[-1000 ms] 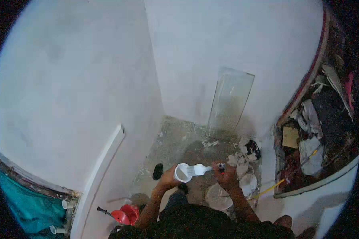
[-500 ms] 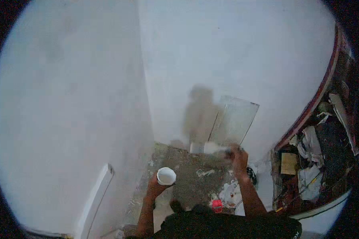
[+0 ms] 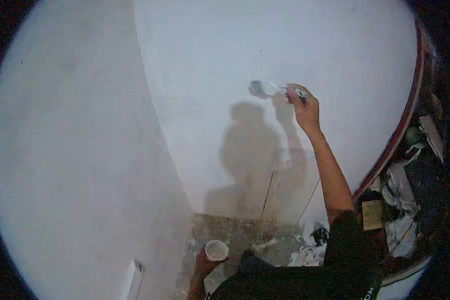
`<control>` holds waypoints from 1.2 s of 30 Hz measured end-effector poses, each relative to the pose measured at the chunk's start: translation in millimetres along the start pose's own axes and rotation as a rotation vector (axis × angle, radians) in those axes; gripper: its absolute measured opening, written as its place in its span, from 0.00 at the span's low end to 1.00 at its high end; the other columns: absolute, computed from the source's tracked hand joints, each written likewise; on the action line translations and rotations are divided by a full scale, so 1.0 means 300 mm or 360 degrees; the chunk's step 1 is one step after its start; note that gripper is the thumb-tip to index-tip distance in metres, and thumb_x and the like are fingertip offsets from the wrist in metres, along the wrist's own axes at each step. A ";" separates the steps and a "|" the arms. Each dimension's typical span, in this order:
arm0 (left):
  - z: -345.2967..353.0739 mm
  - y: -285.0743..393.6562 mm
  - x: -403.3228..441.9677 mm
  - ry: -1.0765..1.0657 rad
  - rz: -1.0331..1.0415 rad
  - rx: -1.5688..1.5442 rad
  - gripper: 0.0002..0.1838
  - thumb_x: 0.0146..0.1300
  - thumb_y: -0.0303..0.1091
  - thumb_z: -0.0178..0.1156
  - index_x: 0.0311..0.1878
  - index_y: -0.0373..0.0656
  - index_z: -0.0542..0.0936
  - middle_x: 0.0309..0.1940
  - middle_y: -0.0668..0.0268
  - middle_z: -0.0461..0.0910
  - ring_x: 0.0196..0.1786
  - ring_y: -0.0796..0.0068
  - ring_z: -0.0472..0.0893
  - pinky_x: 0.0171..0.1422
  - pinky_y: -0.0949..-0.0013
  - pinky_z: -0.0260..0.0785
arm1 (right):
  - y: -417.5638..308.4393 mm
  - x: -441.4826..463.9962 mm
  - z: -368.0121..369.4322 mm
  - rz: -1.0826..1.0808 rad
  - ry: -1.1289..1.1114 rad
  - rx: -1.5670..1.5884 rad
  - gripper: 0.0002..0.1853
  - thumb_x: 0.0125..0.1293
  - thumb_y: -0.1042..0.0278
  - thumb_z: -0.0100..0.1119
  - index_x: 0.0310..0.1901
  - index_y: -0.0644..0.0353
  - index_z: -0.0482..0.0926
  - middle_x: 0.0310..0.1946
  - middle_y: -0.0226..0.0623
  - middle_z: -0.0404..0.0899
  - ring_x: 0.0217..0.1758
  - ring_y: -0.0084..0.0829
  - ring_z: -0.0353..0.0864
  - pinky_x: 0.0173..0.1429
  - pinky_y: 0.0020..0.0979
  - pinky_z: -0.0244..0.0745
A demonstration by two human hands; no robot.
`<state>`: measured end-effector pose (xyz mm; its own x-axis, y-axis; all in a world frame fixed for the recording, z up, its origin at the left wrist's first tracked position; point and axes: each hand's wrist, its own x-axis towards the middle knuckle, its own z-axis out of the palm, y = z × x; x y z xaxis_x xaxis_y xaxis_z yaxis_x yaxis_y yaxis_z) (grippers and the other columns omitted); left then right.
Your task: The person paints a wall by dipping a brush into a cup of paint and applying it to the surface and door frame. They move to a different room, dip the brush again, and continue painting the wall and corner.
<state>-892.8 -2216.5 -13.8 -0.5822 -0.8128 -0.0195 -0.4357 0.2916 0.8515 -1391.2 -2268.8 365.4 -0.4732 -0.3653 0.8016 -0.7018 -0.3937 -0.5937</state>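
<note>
My right hand point(image 3: 305, 107) is raised, its fingers closed round the handle of a paintbrush point(image 3: 268, 88). The white-coated brush points left, its bristles at the white wall point(image 3: 210, 55); whether they touch it I cannot tell. Low in front of my body, my left hand point(image 3: 203, 266) grips a white cup point(image 3: 217, 259) with its opening up. What the cup holds is too dim to make out.
Beside me on the left, a second wall point(image 3: 80, 150) meets the white one at a corner. A white strip point(image 3: 133, 282) stands at lower left. White-splattered floor point(image 3: 245, 232) lies below. Cluttered items, including a yellowish box point(image 3: 373, 215), fill the space beyond the curved dark edge point(image 3: 397, 137).
My right hand has risen with the paintbrush from near the base of the wall to well up it. The view has tilted upward, and my left hand still holds the cup.
</note>
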 end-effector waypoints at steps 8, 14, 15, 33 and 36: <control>0.049 0.129 0.505 0.0011 0.0050 0.0000 0.53 0.43 0.59 0.85 0.68 0.39 0.72 0.60 0.54 0.84 0.62 0.52 0.84 0.67 0.50 0.77 | -0.061 0.714 0.206 -0.0465 0.0194 -0.0323 0.26 0.75 0.42 0.60 0.42 0.63 0.88 0.32 0.46 0.88 0.37 0.36 0.88 0.48 0.37 0.81; 0.085 0.171 0.699 0.0055 0.0234 -0.0023 0.49 0.45 0.56 0.85 0.65 0.40 0.73 0.57 0.53 0.85 0.59 0.52 0.85 0.65 0.51 0.78 | -0.228 1.008 0.308 -0.0256 0.0393 -0.0299 0.12 0.73 0.64 0.64 0.47 0.65 0.87 0.37 0.44 0.89 0.39 0.34 0.87 0.47 0.35 0.82; 0.092 0.180 0.754 0.0053 0.0254 -0.0001 0.49 0.45 0.57 0.86 0.64 0.40 0.72 0.56 0.53 0.86 0.59 0.52 0.86 0.64 0.52 0.79 | -0.197 1.057 0.279 -0.0531 0.0457 -0.0272 0.11 0.71 0.64 0.65 0.44 0.64 0.87 0.37 0.44 0.89 0.38 0.33 0.87 0.46 0.36 0.81; -0.152 -0.003 1.198 -0.0628 0.0345 0.0011 0.57 0.41 0.57 0.86 0.70 0.38 0.69 0.61 0.51 0.83 0.65 0.50 0.82 0.69 0.51 0.76 | 0.046 1.139 -0.042 -0.1616 0.0690 -0.2079 0.14 0.74 0.61 0.51 0.52 0.56 0.83 0.42 0.49 0.87 0.45 0.52 0.86 0.48 0.49 0.84; -0.130 -0.045 1.257 -0.0663 0.0542 -0.0057 0.52 0.46 0.53 0.86 0.68 0.37 0.70 0.59 0.51 0.84 0.62 0.50 0.84 0.66 0.50 0.78 | 0.076 1.147 0.564 -0.1731 0.0555 -0.1641 0.13 0.69 0.59 0.56 0.46 0.57 0.84 0.46 0.47 0.86 0.43 0.53 0.88 0.50 0.55 0.84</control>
<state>-1079.7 -2546.7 -12.4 -0.9126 -0.4042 0.0606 -0.1554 0.4802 0.8633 -1479.9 -2546.3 615.8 0.5016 -0.0301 0.8646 -0.7613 0.4594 0.4576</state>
